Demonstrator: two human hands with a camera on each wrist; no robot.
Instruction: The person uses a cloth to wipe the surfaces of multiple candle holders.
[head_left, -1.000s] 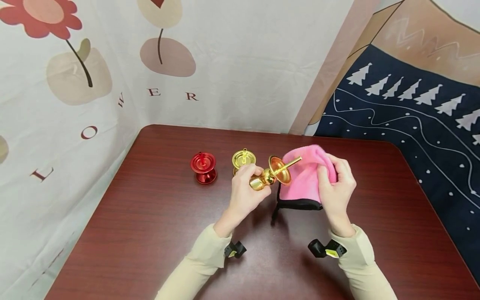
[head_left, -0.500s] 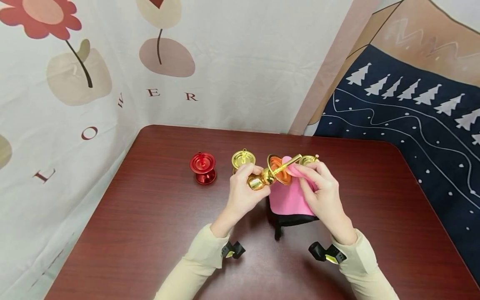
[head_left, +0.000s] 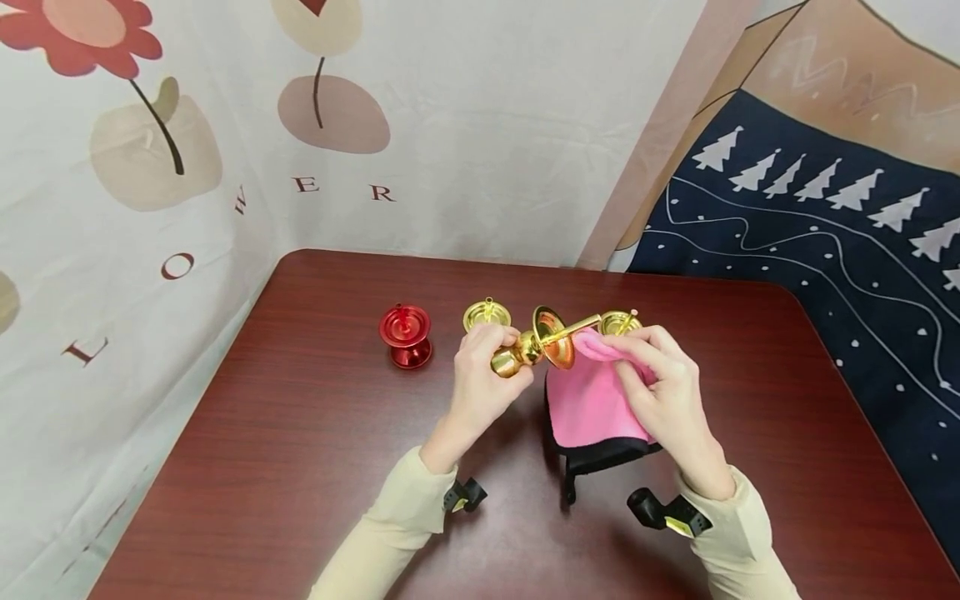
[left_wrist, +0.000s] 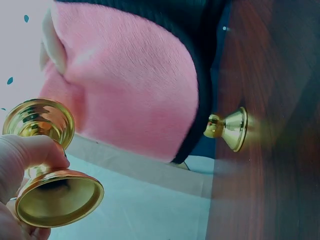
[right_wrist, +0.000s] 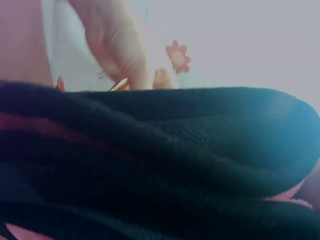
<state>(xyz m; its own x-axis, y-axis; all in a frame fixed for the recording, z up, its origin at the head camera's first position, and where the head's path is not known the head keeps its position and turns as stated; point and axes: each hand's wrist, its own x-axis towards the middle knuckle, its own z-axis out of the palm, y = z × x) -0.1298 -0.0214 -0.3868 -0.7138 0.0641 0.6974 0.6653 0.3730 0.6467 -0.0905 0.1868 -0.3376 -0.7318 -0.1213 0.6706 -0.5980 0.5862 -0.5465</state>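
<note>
Tilted in my left hand (head_left: 480, 379) is a shiny gold candle holder (head_left: 528, 349), gripped by its base, with its dish and spike pointing right. The left wrist view shows thumb and fingers round this candle holder (left_wrist: 57, 197). My right hand (head_left: 667, 396) pinches a bunched corner of a pink cloth (head_left: 596, 408) with black edging, right at the dish and spike. The rest of the cloth hangs down over the table. In the right wrist view, the black edging (right_wrist: 225, 130) covers most of the picture and hides the right fingers.
On the brown table (head_left: 300, 467) stand a red candle holder (head_left: 406, 327) at left and a gold one (head_left: 486, 313) partly behind my left hand. Another gold holder (head_left: 617, 322) stands behind the cloth. Printed fabric (head_left: 487, 167) hangs beyond the table's back edge.
My right hand moved left with the cloth to the dish, then drew slightly right and down. The gold holder behind the cloth came into view. My left hand shifted slightly left.
</note>
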